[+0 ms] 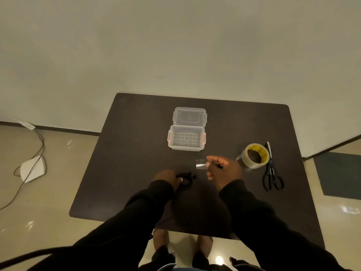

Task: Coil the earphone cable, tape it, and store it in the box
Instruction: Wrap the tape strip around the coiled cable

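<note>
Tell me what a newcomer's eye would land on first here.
The open clear box at the middle of the dark table. Nearer, the right hand pinches a cut piece of clear tape, while the left hand holds the coiled black earphone cable.

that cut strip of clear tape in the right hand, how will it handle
The tape strip looks thin and floppy, pinched at one end by the right hand, so it will likely curl. Being sticky, it may cling to fingers.

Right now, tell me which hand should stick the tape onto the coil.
Right hand: it already pinches the cut tape strip, just beside the coiled earphone cable that the left hand holds.
</note>
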